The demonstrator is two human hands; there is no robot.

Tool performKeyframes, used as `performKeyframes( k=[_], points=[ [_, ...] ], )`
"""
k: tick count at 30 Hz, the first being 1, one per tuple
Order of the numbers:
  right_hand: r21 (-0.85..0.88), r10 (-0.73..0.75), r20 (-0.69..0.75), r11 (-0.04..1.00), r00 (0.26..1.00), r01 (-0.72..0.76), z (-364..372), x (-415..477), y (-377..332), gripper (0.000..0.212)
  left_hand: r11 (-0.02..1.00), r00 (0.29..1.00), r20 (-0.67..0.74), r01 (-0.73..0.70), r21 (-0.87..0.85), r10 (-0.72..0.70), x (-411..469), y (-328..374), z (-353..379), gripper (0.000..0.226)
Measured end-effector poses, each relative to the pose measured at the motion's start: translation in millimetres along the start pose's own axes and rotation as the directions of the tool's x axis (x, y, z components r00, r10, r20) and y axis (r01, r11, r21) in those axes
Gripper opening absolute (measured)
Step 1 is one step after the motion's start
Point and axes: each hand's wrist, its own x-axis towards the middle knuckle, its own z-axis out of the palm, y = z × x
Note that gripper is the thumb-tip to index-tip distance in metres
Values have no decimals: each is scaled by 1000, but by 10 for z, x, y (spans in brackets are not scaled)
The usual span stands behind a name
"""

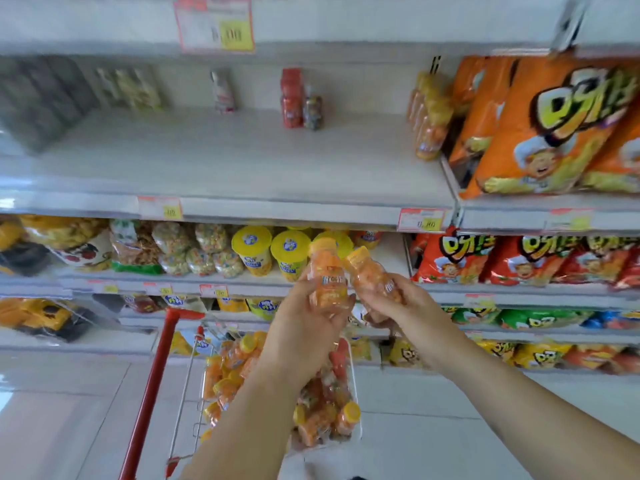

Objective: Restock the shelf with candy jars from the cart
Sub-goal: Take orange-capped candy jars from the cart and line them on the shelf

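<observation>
Head view is showing both grips raised in front of the shelving, each wrapping its fingers round one orange candy jar with a yellow cap. The left grip [311,317] is holding the left jar [327,275] roughly upright by its lower body. The right grip [391,299] is holding the right jar [372,275] tilted to the left, so the two caps are lying just beside each other, possibly touching. More jars are lying piled in the cart [166,341], near and below the grips. The likely destination is the largely bare shelf [242,161] above, where a row of matching jars [431,123] is standing at the right end, just beside the orange snack bags [540,126].

Risks, as judged:
- Jars are being held low on the body, so a knock between them could be loosening either hold and dropping a jar to the floor or into the cart.
- The tilted jar is needing to be righted before release; otherwise it could be toppling and rolling off the shelf edge.
- Placing hard against the standing row could be tipping it over.
- Motion blur is limiting label detail.
</observation>
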Motion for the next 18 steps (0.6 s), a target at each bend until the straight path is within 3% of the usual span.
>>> performKeyframes(
  k=[2, 5, 6, 11, 15, 18],
  points=[
    [68, 8, -29, 998, 1000, -6, -18, 5, -128, 26, 971, 995, 79, 74, -227, -58, 83, 78, -13, 65],
    [-21, -51, -78, 999, 996, 49, -64, 70, -327, 31, 846, 978, 209, 119, -519, -9, 195, 399, 10, 26],
    [-78, -82, -94, 994, 992, 75, -84, 107, -405, 33, 825, 967, 254, 121, -553, 29, 240, 494, 15, 24],
    [-179, -247, -264, 962, 932, 205, -157, 377, -852, 40, 881, 960, 268, 55, -470, 83, 551, 878, -53, 48],
    [-252, -359, -505, 931, 785, 264, -333, 827, -942, 44, 889, 962, 248, 11, -457, 116, 847, 1025, -109, 58],
    [-347, -384, -602, 915, 700, 204, -524, 1139, -933, 45, 886, 962, 249, 18, -463, 110, 983, 1090, -108, 57]
  ],
)
